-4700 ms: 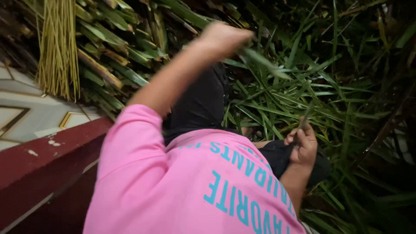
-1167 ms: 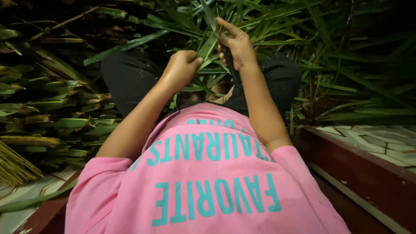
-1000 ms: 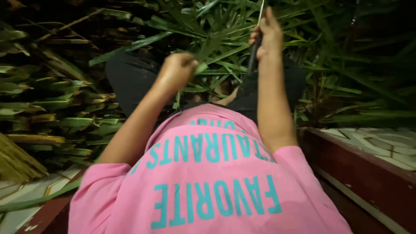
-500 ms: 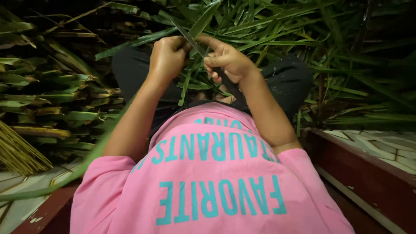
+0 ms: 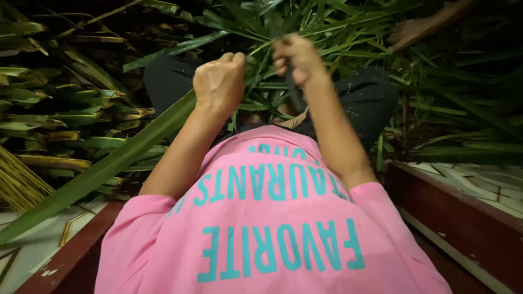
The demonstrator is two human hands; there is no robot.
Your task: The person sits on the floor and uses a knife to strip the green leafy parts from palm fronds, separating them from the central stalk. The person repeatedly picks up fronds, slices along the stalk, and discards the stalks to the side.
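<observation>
A: Head view, item one?
B: One long green leaf (image 5: 109,163), axis running lower left to upper right, its upper end clamped in the fisted left hand (image 5: 219,81).
A: Right hand (image 5: 297,57)?
B: Closed on one dark knife (image 5: 294,95), pointing down, above the leaf pile (image 5: 447,103).

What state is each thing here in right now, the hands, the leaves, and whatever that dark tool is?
Left hand: closed in a fist on a thin leaf strip.
Right hand: closed around a dark tool.
Dark tool: held upright, blurred.
Long green leaf: lying slanted under the left arm.
Leaf pile: loose, tangled, green.
Straw bundle: dry, yellow, at the left edge.
</observation>
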